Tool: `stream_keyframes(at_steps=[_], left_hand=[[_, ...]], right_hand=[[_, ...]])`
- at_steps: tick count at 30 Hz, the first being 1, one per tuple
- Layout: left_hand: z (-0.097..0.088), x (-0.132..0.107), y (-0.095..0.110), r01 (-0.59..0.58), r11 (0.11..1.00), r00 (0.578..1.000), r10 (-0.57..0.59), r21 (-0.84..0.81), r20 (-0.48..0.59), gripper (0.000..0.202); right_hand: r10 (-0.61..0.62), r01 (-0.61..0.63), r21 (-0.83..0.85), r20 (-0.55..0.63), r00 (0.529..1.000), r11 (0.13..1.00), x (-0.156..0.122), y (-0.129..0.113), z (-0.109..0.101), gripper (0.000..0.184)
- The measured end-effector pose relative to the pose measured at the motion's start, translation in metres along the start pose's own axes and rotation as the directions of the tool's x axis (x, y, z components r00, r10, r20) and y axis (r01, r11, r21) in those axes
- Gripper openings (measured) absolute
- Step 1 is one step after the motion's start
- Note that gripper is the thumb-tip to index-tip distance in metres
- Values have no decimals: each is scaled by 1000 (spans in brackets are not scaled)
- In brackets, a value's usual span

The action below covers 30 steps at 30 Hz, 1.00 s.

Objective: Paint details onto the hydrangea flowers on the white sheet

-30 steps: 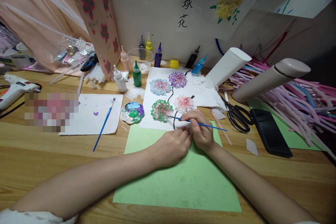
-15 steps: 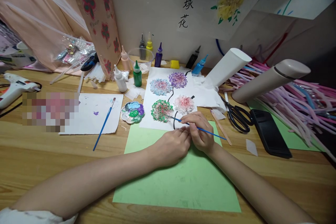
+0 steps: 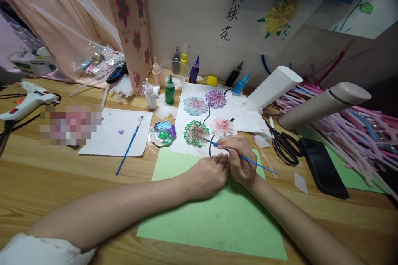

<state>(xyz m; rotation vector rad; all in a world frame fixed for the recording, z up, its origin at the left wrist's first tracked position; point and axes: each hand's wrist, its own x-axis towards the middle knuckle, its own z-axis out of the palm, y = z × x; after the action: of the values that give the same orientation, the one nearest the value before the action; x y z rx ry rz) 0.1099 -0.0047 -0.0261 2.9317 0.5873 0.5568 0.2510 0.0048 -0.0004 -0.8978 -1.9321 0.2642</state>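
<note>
My right hand [image 3: 244, 159] is closed round a thin blue paintbrush [image 3: 236, 154], its bristles at the right side of a green-tipped paper flower [image 3: 196, 133]. That flower is on a white sheet [image 3: 178, 145] with a blue, a purple and a pink ruffled flower and black painted stems. Beside the right hand, my left hand [image 3: 207, 177] lies palm down at the sheet's lower edge, fingers close together and partly hidden. Under both hands is green paper [image 3: 211, 223]. Left of the sheet, a flower-shaped palette [image 3: 163, 133] contains green, purple and blue paint.
A second brush [image 3: 129, 147] lies across white paper [image 3: 102, 140] at left. Paint bottles, including a green one [image 3: 169, 93], stand behind. To the right are scissors [image 3: 287, 145], a phone [image 3: 323, 167], a grey flask [image 3: 323, 105] and pipe cleaners [image 3: 357, 145]. A glue gun [image 3: 27, 99] lies far left.
The whole view has shifted slightly, so things appear a little further right and mostly lower. The brush tip stays at the green-tipped flower; the left hand rests in the same place.
</note>
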Motion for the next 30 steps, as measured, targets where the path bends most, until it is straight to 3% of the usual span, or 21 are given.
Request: stream_keyframes(at_steps=[4, 8, 15, 20, 24, 27, 30], left_hand=[[1, -1, -2, -41, 998, 994, 45, -42, 97, 16], [1, -3, -1, -14, 999, 998, 16, -30, 62, 21], [5, -4, 2, -36, 999, 998, 35, 25, 48, 24], [8, -4, 1, -55, 998, 997, 53, 28, 54, 23], [6, -3, -1, -63, 998, 995, 62, 2, 81, 22], [1, -2, 0, -36, 999, 995, 38, -13, 96, 20], [-4, -1, 2, 20, 1000, 999, -21, 16, 42, 23]], right_hand=[[18, -35, 93, 183, 983, 995, 36, -16, 21, 25], [26, -55, 89, 304, 952, 994, 68, -28, 49, 25], [59, -84, 43, 410, 910, 996, 76, -29, 72, 27], [43, -70, 62, 359, 932, 996, 75, -28, 72, 25], [56, -81, 69, 300, 952, 994, 72, -28, 60, 26], [171, -185, 103, 128, 977, 977, 59, -20, 40, 26], [281, -246, 196, -176, 944, 949, 34, -3, 16, 30]])
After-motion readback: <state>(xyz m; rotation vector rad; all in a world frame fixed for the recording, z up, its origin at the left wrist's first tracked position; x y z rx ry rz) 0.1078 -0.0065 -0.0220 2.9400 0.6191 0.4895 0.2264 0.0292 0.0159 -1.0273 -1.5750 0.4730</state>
